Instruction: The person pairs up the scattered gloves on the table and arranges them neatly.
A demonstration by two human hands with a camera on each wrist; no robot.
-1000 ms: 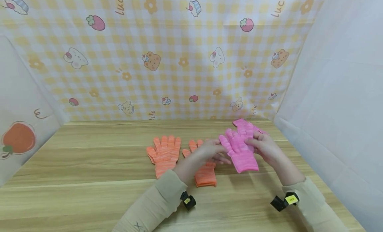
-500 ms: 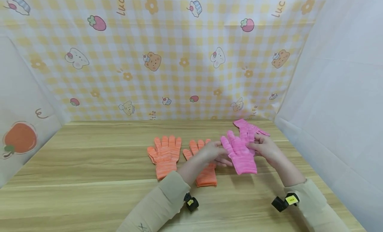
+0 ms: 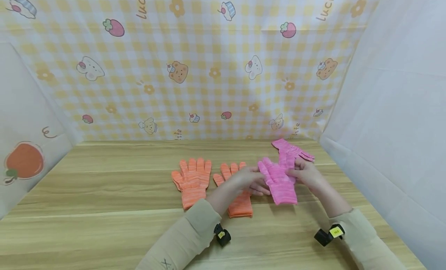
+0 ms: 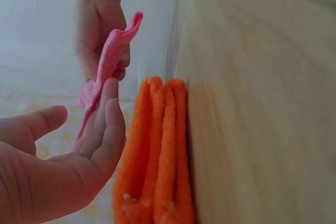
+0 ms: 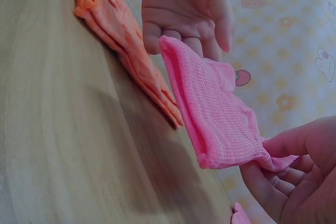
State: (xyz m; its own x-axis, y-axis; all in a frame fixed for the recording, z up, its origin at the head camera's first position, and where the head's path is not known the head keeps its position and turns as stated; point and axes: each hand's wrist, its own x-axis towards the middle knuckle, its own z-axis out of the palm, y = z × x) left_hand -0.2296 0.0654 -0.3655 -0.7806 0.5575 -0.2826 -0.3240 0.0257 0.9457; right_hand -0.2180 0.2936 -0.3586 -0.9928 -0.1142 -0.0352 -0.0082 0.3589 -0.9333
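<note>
Nearest, the right-hand orange glove (image 3: 240, 208) lies on the desk (image 3: 115, 239), partly behind the left forearm (image 3: 223, 196). Just past its cuff, the raised pink glove (image 3: 280, 185) spans both hands, its long axis running away and slightly leftward: the left hand's (image 3: 249, 180) fingers lie extended against its left side, thumb apart, while the right hand (image 3: 309, 175) pinches its right side, neither clearly nearer. Farther off, another pink glove (image 3: 296, 151) lies toward the desk's back right.
</note>
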